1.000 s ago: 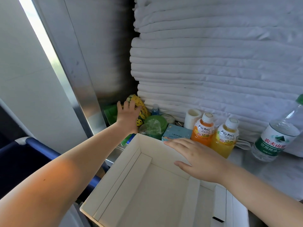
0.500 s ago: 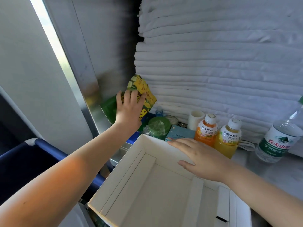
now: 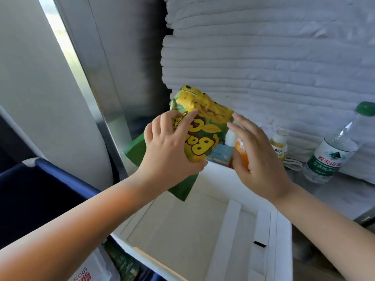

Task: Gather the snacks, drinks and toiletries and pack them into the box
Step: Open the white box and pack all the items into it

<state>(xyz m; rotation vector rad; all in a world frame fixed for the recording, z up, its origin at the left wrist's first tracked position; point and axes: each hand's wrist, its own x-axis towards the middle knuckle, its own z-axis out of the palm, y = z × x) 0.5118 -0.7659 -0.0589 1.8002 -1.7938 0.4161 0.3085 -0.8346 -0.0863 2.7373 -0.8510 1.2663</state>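
My left hand grips a yellow and green snack bag and holds it upside down above the far left corner of the open white box. A second green packet hangs under the same hand. My right hand hovers just right of the bag, fingers straight, holding nothing. Behind that hand stand an orange Mogu Mogu bottle and a yellow one, both partly hidden. A light blue carton sits at the box's far edge.
A water bottle with a green cap stands at the right on the grey shelf. A stack of folded white linen fills the back. A metal post rises at the left, and a blue cart rail lies below it.
My left hand has lifted the snack bag from the back corner and brought it over the box. My right hand has left the box's rim and risen beside the bag.
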